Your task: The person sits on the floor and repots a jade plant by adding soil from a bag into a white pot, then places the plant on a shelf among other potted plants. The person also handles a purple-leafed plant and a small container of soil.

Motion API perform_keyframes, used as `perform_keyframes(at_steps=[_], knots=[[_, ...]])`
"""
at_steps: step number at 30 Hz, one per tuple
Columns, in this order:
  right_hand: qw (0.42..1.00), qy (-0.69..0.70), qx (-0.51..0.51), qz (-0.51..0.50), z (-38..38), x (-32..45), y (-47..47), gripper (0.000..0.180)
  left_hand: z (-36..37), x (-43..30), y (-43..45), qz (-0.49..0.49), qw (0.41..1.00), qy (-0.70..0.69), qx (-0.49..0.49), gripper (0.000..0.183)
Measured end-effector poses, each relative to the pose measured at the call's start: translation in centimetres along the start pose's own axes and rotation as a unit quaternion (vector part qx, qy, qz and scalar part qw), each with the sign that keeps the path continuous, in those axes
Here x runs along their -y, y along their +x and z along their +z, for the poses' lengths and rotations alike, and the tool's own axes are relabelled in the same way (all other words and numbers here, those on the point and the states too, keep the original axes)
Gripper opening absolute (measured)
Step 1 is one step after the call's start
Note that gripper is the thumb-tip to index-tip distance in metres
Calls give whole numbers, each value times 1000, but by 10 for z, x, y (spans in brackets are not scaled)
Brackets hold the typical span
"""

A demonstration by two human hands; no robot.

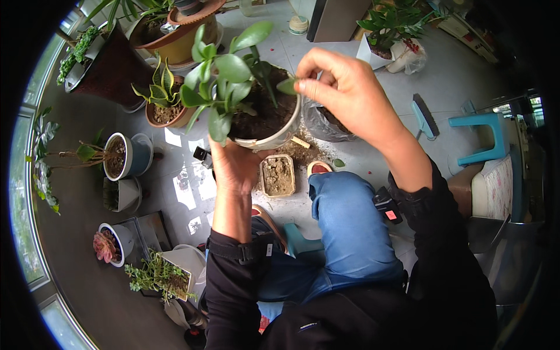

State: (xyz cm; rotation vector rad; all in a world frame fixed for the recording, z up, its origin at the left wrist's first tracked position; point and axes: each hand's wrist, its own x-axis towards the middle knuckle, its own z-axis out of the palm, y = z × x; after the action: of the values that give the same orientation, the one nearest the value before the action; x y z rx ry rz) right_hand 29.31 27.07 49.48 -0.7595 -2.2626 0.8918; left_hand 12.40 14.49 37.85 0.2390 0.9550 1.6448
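My left hand (238, 168) supports a pale round pot (280, 141) from below at its near side. Dark soil (280, 116) fills the pot, and a jade plant (223, 81) with thick green leaves leans to the left in it. Thumb and fingertips of my right hand (334, 81) pinch a single green leaf (287, 86) at the pot's right rim. Whether that leaf is attached to a stem cannot be told. Under the pot, on the floor, a small rectangular tray (278, 192) holds lumpy dry soil. A plastic bag (321, 124) of dark soil sits below my right hand, partly covered by it.
Loose soil (306, 151), a short yellowish piece (301, 141) and a fallen leaf (338, 162) lie on the tiles. Potted plants line the left, including a snake plant (162, 94). At right are a brush (424, 116) and a blue stool (483, 135).
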Motion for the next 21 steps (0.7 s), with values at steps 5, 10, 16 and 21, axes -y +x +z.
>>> perform_keyframes(at_steps=[5,10,16,21], knots=[[997,-39,-16,-66,0,-27,23,13,-5,-3,1,-11,998,-54,19,91],[981,-131,-14,-141,21,-36,45,16,-7,-2,1,-9,997,-69,29,80],[982,-122,-55,-131,16,-11,1,22,-4,-2,6,-5,999,-29,12,94],[966,-205,152,-38,25,7,-6,51,-7,2,11,3,999,47,-7,103]])
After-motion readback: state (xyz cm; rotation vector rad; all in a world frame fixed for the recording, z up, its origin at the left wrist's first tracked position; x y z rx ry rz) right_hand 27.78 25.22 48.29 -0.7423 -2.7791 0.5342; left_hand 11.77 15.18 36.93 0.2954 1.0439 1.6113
